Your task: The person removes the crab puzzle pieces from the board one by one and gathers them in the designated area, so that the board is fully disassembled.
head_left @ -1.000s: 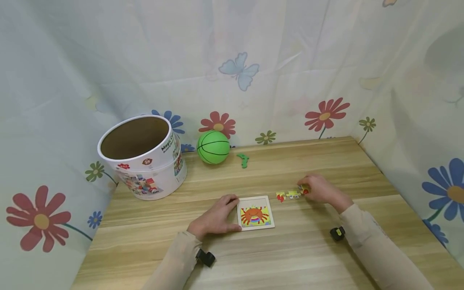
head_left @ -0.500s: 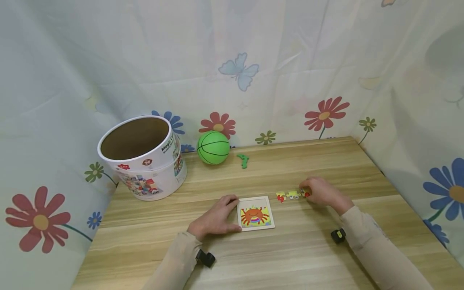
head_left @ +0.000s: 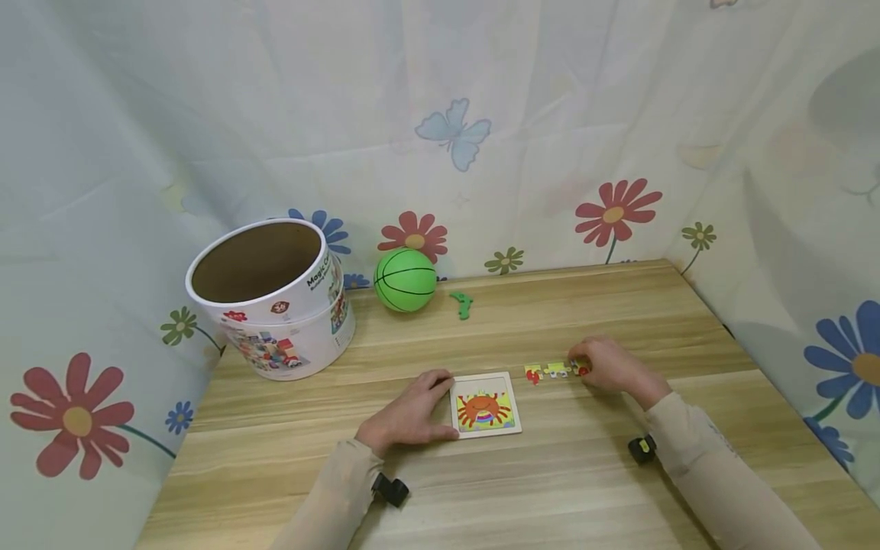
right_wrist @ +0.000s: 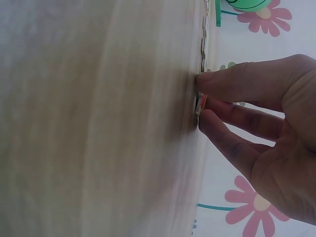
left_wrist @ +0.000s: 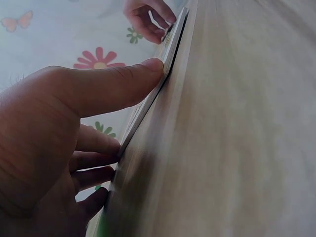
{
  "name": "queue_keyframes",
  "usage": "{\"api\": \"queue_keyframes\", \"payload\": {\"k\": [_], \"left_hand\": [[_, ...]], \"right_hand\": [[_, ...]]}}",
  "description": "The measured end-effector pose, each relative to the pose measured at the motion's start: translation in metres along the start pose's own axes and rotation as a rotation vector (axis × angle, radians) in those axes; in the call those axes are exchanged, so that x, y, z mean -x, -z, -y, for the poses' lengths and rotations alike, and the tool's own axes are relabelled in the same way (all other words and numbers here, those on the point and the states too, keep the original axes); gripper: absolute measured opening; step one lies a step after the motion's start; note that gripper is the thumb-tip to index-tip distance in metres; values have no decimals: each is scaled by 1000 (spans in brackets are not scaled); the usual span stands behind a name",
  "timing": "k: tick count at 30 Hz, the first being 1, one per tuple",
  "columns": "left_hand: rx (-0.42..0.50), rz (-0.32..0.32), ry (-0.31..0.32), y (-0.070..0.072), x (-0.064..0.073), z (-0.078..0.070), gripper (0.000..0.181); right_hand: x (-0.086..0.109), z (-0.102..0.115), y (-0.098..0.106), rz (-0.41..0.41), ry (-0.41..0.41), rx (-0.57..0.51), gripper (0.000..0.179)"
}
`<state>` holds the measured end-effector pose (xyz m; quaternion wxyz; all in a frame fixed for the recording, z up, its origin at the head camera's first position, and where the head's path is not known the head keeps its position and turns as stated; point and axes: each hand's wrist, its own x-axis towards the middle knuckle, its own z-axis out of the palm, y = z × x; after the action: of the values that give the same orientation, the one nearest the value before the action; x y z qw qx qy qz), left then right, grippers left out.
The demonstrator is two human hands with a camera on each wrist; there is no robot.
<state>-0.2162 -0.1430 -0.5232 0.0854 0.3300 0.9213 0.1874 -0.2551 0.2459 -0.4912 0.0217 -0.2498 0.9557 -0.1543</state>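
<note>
In the head view, a square wooden jigsaw puzzle board with an orange crab picture lies flat on the table. My left hand holds its left side, thumb at the near corner and fingertips at the far one; the left wrist view shows the thumb on the board's edge. To the right, loose yellow-and-red jigsaw pieces lie in a short row. At the row's right end my right hand pinches a jigsaw piece between thumb and fingers, low against the tabletop, mostly covered by the fingertips.
A large white cardboard bucket stands at the back left. Beside it are a green ball and a small green toy piece. A flower-printed curtain closes off the back and sides of the wooden table.
My right hand has shifted slightly toward me and lowered its jigsaw piece flat at the end of the row. The left hand and the board have stayed in place.
</note>
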Motion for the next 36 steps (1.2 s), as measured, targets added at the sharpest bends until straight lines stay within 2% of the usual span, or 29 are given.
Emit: {"api": "queue_keyframes", "payload": {"k": [14,36], "left_hand": [[0,-3,-4,1,0,1,93],[8,2,0,0,1,-1,92]], "right_hand": [[-2,1,2,50,41,32,37],[-3,1,3,52,6,2,38]]}}
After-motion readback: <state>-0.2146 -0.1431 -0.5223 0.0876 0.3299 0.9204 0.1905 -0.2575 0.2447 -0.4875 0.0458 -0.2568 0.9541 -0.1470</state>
